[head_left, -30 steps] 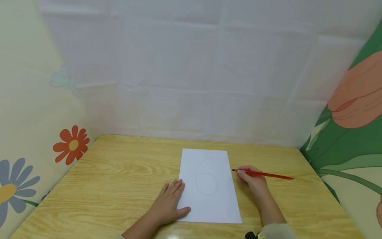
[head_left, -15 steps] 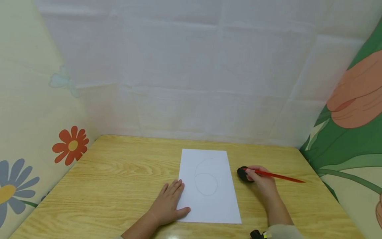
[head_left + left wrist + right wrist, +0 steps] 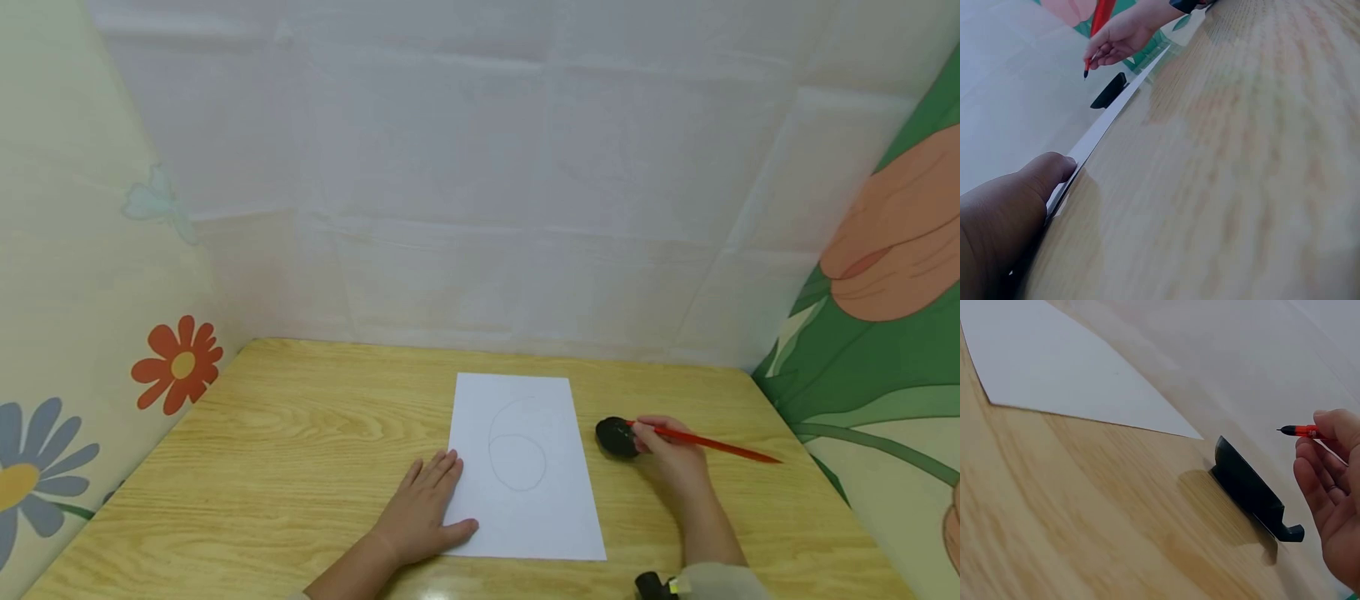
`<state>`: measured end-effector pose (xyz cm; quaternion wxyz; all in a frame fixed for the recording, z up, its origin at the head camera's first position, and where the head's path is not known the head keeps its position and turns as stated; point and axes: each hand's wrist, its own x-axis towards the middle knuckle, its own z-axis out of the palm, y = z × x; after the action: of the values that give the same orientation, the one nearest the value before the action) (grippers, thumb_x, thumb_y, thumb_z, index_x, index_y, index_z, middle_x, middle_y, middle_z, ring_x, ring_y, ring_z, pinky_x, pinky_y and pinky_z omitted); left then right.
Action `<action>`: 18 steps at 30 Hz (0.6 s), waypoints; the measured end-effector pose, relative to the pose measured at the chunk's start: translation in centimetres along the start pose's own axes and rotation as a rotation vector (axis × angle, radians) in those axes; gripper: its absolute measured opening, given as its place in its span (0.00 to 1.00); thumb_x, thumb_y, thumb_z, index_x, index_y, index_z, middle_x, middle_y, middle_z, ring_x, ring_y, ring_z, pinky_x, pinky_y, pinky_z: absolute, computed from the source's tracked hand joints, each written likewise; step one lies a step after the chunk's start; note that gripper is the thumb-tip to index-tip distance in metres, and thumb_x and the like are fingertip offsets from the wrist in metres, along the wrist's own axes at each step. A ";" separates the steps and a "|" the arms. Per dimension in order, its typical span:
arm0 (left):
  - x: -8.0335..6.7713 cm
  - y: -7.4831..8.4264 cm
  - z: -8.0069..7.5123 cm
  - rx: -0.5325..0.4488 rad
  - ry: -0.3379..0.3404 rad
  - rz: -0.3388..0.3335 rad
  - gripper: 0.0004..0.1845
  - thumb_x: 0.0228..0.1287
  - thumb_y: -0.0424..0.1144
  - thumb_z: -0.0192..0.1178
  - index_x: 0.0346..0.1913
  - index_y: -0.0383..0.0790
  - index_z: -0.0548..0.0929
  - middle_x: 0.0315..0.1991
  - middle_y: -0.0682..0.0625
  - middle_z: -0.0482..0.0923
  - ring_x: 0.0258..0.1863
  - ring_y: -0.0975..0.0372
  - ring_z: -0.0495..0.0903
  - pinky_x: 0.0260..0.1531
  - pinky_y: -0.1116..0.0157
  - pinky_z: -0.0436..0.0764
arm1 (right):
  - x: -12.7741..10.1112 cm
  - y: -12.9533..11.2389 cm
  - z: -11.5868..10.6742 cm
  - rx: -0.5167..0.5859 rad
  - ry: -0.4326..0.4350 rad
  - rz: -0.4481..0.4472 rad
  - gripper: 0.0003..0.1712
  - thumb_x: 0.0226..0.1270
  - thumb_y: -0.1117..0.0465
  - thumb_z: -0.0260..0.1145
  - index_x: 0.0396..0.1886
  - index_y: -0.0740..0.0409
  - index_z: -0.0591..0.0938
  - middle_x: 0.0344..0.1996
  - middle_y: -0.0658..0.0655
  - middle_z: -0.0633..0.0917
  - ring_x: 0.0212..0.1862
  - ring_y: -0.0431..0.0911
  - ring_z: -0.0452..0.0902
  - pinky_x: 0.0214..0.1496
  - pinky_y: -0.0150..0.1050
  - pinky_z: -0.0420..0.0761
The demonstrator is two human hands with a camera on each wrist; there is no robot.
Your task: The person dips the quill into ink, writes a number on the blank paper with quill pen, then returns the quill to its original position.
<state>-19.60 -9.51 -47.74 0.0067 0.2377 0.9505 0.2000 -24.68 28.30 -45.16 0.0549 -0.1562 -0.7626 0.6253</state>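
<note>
My left hand (image 3: 423, 508) lies with spread fingers on the left edge of a white sheet of paper (image 3: 573, 525). The sheet bears a thin grey line shaped like a 6. My right hand (image 3: 675, 458) pinches a slim red pen (image 3: 720, 446) between thumb and fingers, its rear pointing right. In the right wrist view the pen (image 3: 1302, 430) shows a black end with a fine point, raised in the air. Below that tip stands a small black oval object (image 3: 615, 438), right of the paper; its side view (image 3: 1247, 487) shows a small lip.
Bare wood shows on the table (image 3: 322, 417) to the left of the paper. A white cloth (image 3: 480, 208) hangs behind the table. Flower-printed sheets border both sides, with a red flower (image 3: 180, 367) at left and a green-and-pink print (image 3: 892, 250) at right.
My right hand has shifted right with the pen, away from the paper. The black oval object has come into sight from behind the hand. My left hand and the paper stay put.
</note>
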 end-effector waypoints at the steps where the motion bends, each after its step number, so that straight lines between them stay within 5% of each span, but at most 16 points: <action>1: 0.0 0.0 0.0 -0.001 0.000 0.000 0.48 0.61 0.65 0.56 0.71 0.30 0.64 0.75 0.39 0.60 0.76 0.47 0.56 0.75 0.43 0.52 | 0.0 0.0 -0.2 -0.010 0.002 0.001 0.18 0.61 0.46 0.71 0.45 0.49 0.83 0.28 0.39 0.86 0.35 0.34 0.83 0.43 0.26 0.81; 10: 0.1 -0.1 0.1 0.004 0.006 0.002 0.48 0.61 0.65 0.55 0.71 0.30 0.64 0.75 0.38 0.60 0.76 0.47 0.56 0.75 0.44 0.51 | -0.1 0.2 -1.4 0.053 0.053 -0.028 0.04 0.61 0.53 0.72 0.35 0.39 0.86 0.24 0.38 0.85 0.31 0.35 0.81 0.39 0.27 0.79; 18: 0.1 -0.2 0.1 0.009 -0.002 -0.001 0.48 0.61 0.66 0.55 0.72 0.30 0.63 0.75 0.38 0.59 0.76 0.47 0.55 0.75 0.43 0.51 | -0.2 0.3 -1.5 0.068 0.020 -0.127 0.04 0.66 0.62 0.68 0.40 0.51 0.84 0.26 0.35 0.84 0.32 0.34 0.80 0.38 0.26 0.80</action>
<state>-19.80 -9.62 -47.89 0.0066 0.2372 0.9516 0.1955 -23.99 29.65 -45.16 0.1070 -0.1117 -0.7488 0.6445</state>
